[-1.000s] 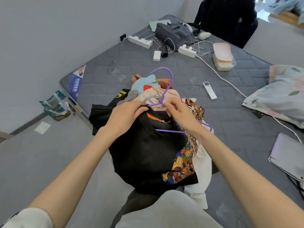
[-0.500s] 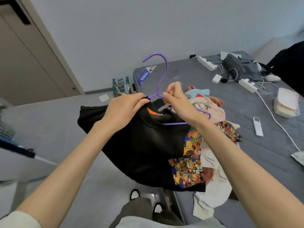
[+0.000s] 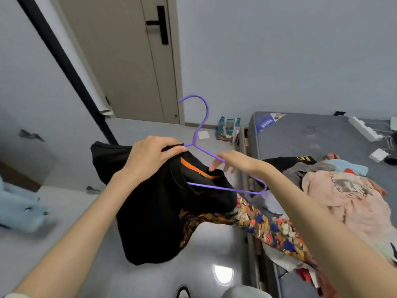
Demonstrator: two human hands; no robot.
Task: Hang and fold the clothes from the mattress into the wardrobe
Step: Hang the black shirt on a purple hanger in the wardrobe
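A black garment (image 3: pixel 150 211) with an orange-lined collar and a bear-print panel hangs in the air over the floor, partly threaded on a purple wire hanger (image 3: pixel 204 125). My left hand (image 3: pixel 150 155) grips the garment's collar at the base of the hanger's hook. My right hand (image 3: pixel 232 162) has its fingers spread loosely at the hanger's right arm, just above the collar. On the grey mattress (image 3: pixel 300 134) at the right lies a pile of clothes, with a pink printed shirt (image 3: pixel 343 194) on top.
A dark rail (image 3: pixel 64 67) slants across the left, in front of a beige door (image 3: pixel 133 61). A light blue garment (image 3: pixel 19 207) shows blurred at the left edge. A bag (image 3: pixel 228 127) sits on the floor by the mattress corner. Power strips (image 3: pixel 365 130) lie at the mattress's far end.
I have turned left, away from the mattress toward the door and rail. The garment and hanger moved off the mattress over the floor. My right hand loosened from pinching the hanger to spread fingers.
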